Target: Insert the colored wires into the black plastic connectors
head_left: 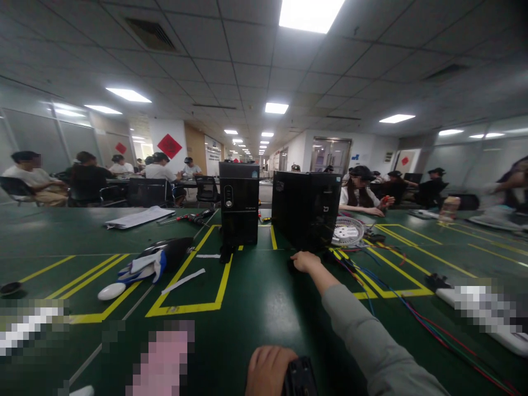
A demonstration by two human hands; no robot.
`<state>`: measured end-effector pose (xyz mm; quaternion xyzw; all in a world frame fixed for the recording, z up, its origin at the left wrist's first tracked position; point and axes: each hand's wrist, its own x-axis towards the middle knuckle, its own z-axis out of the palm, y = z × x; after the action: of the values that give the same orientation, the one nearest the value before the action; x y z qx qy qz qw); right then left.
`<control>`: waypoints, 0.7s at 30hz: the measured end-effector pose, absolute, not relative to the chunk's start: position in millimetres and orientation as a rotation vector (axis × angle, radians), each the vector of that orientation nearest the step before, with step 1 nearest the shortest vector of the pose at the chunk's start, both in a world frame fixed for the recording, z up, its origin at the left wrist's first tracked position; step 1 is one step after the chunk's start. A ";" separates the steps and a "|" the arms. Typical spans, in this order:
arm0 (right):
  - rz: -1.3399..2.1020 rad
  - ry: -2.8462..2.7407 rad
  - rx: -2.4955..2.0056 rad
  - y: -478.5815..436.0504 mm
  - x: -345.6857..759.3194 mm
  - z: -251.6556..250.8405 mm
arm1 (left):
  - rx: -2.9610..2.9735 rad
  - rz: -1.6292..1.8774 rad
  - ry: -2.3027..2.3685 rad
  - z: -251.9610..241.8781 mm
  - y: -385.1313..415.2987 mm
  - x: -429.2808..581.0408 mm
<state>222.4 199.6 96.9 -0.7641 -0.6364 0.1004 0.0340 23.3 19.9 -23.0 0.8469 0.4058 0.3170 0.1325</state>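
Observation:
At the bottom of the head view, my left hand is closed with its fingers curled. It lies against a black blocky object, whose kind I cannot make out. My right hand reaches forward over the green table, its fingers bent down on a small dark thing mostly hidden by them. Just beyond it stands a black computer tower. Another upright black tower is to its left, with a short dark item at its foot.
Blue-and-white gloves, a white mouse-shaped object, papers and a red-black tool lie left. To the right are a round white grille, loose wires and a power strip. A person sits across the table.

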 end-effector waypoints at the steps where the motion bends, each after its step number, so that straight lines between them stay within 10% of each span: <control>1: 0.237 -1.960 -2.322 192.2 223.2 94.5 | 2.453 0.902 1.171 -22.5 20.1 23.0; 10: -0.001 -1.930 -1.963 121.7 252.9 80.8 | 2.403 0.876 1.108 -20.8 22.7 21.3; 21: 0.951 -1.949 -1.507 -34.4 233.2 50.4 | 2.344 0.788 1.113 18.9 2.0 20.2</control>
<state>233.2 -34.4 50.4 -0.5527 -0.7151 0.3490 0.2478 20.2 2.0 18.9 0.8445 0.4009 0.2839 0.2134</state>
